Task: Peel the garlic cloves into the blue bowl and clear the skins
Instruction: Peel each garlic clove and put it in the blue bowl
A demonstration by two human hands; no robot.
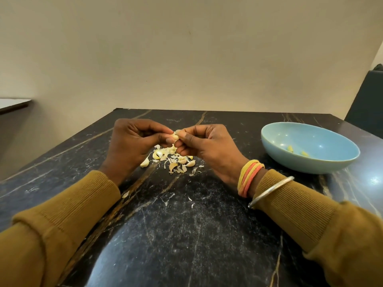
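Head view: a dark marble table [186, 235] fills the lower frame. The blue bowl [300, 163] sits on it at the right, well apart from the hands. The left hand [132, 146] and right hand [209, 150] meet above the table's middle, fingers curled, and both pinch one clove [175, 137] between thumb and fingertips. Just below them a pile [174, 160] of unpeeled cloves and loose skins lies on the table, with a few scraps [189, 198] nearer the person. Two peeled cloves [290, 148] lie in the bowl.
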